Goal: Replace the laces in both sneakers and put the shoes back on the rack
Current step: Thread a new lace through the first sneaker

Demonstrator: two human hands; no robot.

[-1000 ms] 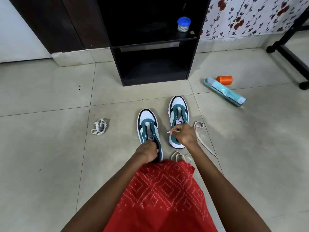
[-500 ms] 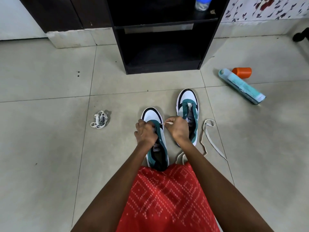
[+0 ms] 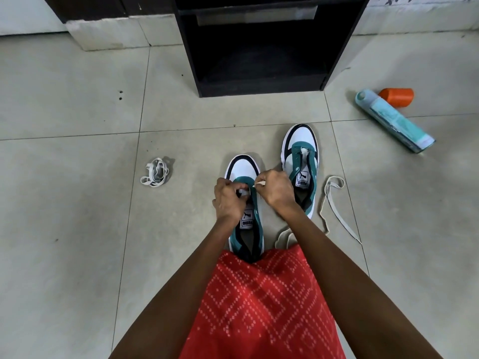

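While both sneakers stand on the floor before the black rack, we record the right hand pinching the tip of the white lace over the near sneaker, and the left hand with its fingers curled on that shoe's teal eyelet edge; the far sneaker sits just beside it, with no lace visible in it. We judge the chief risk to be the tip missing or skipping an eyelet, since the knuckles hide the holes. We also flag the slack trailing on the floor, which could twist or snag and leave the lacing uneven.
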